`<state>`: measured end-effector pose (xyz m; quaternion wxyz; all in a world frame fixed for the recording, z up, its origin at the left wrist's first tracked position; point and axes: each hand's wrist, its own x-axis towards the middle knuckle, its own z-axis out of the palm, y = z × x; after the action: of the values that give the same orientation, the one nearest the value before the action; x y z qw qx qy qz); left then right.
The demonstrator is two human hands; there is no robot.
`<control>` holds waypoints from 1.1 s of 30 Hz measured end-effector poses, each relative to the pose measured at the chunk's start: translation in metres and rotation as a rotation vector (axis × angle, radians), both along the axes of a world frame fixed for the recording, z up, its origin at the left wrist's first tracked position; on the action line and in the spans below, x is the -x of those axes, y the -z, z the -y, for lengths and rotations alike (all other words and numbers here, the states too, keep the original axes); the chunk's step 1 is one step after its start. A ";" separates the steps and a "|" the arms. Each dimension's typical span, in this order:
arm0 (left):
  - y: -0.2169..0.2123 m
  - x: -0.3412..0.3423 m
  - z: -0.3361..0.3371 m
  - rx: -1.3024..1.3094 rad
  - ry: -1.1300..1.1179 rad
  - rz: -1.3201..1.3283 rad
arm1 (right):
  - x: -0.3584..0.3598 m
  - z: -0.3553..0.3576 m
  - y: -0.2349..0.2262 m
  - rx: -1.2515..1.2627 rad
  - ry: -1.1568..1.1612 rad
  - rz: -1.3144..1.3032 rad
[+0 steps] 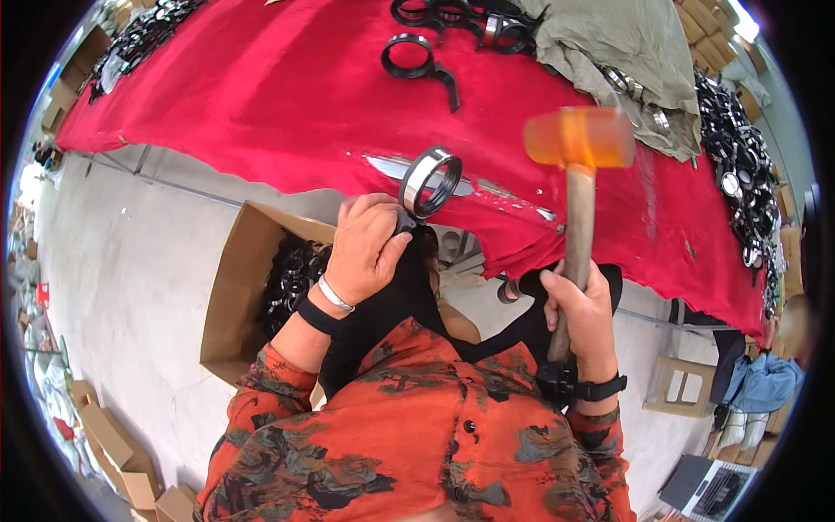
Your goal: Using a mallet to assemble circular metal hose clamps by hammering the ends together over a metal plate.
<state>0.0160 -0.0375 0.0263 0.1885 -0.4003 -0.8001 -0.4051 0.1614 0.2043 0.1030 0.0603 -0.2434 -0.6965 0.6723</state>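
My left hand [365, 246] is closed on the dark handle of a black ring-shaped part with a shiny metal band [422, 180]. The ring stands tilted at the edge of the red cloth, over a torn, pale strip. In my right hand [581, 304] is a mallet [579, 139], held upright by its wooden handle. Its amber head is raised over the cloth and slightly blurred. Another black ring with a bent handle [409, 56] lies farther back on the cloth.
A red cloth [296, 96] covers the table. Several black rings [504, 33] lie at the back beside a grey-green cloth [613, 52]. Piled dark parts [735, 174] sit at the right. By my left arm stands a cardboard box [228, 296] of black parts. A person in blue [765, 383] is at far right.
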 end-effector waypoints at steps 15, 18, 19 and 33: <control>0.011 -0.037 0.093 0.689 -0.478 0.216 | -0.001 -0.013 0.033 0.066 -0.204 0.059; -0.019 -0.018 0.075 0.430 -0.482 0.198 | -0.001 -0.013 0.033 0.053 -0.243 0.082; -0.040 -0.007 0.056 0.309 -0.406 0.209 | -0.003 -0.014 0.034 0.077 -0.243 0.083; -0.075 0.148 -0.121 0.437 -0.192 0.215 | -0.025 -0.028 0.038 0.146 -0.159 0.088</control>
<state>-0.1319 0.0834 0.1012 0.0493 -0.3085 -0.9183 -0.2433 0.1865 0.2324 0.0645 -0.0417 -0.2203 -0.6647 0.7126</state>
